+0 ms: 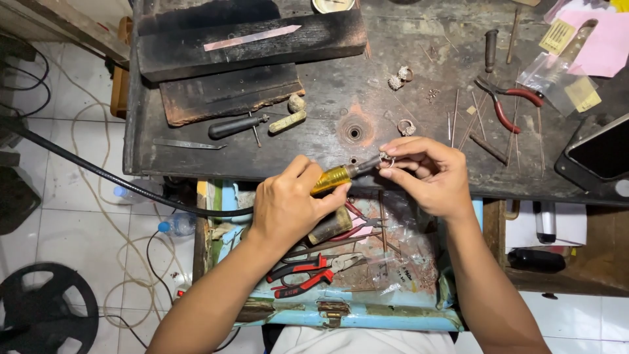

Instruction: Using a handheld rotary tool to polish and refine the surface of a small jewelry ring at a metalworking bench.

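left hand [286, 204] grips a yellow-handled tool [341, 176], its long axis pointing up-right at a small ring [388, 159] pinched in the right hand [429, 174], above the dark counter [367, 85].

Bare bench [327, 141] between hands — pliers [508, 101], rods [458, 121] rightward

I see my hands [367, 183] meeting at the tabletop [327, 144] front edge; pliers [511, 101] lie behind-right of them, the drawer [367, 318] below them.
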